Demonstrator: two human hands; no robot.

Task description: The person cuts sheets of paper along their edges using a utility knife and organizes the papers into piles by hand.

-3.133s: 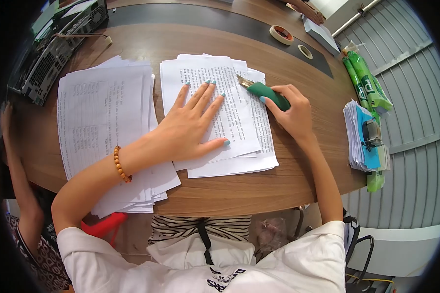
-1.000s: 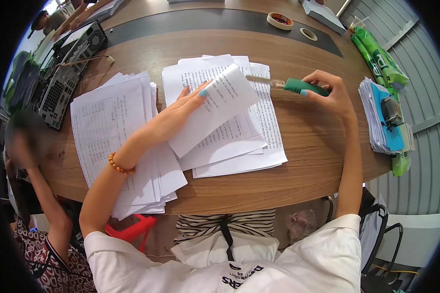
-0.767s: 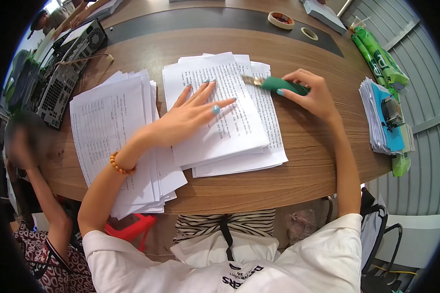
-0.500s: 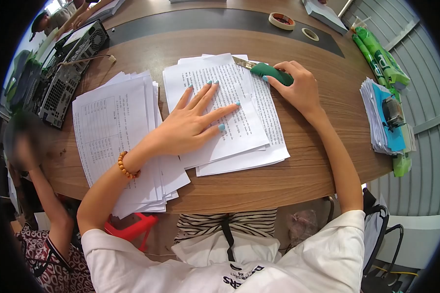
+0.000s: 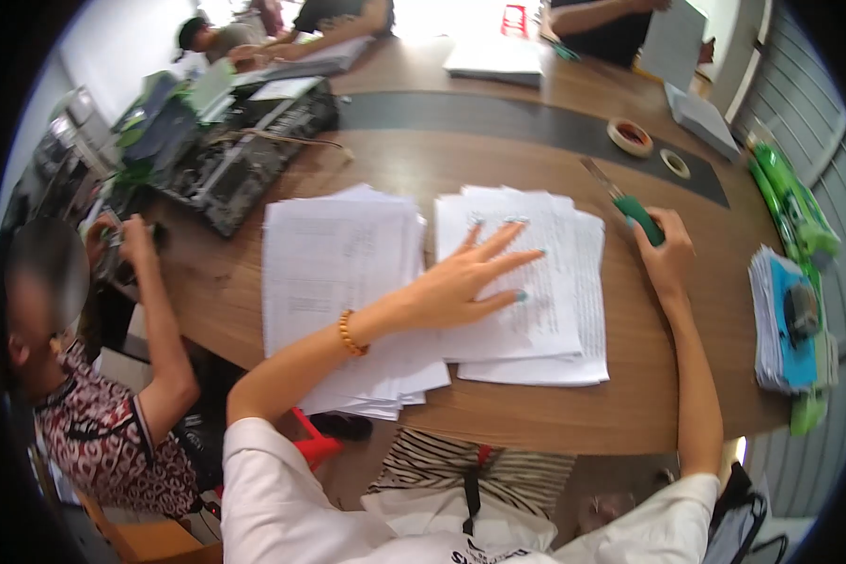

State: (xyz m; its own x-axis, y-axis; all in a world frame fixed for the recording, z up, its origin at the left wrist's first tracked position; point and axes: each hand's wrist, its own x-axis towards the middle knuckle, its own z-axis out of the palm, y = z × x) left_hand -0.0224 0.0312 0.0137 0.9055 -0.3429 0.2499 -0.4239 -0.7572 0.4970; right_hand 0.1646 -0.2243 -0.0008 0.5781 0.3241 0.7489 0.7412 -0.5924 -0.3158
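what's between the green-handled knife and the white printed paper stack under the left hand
In the head view, only bare brown wooden tabletop separates the knife from the stack.

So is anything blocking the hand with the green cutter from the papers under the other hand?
Nothing visible: just bare tabletop lies between the right hand, which holds the green cutter, and the papers under the left hand.

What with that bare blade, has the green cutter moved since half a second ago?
Yes: the green cutter moved right, off the papers, nearer the dark table strip.
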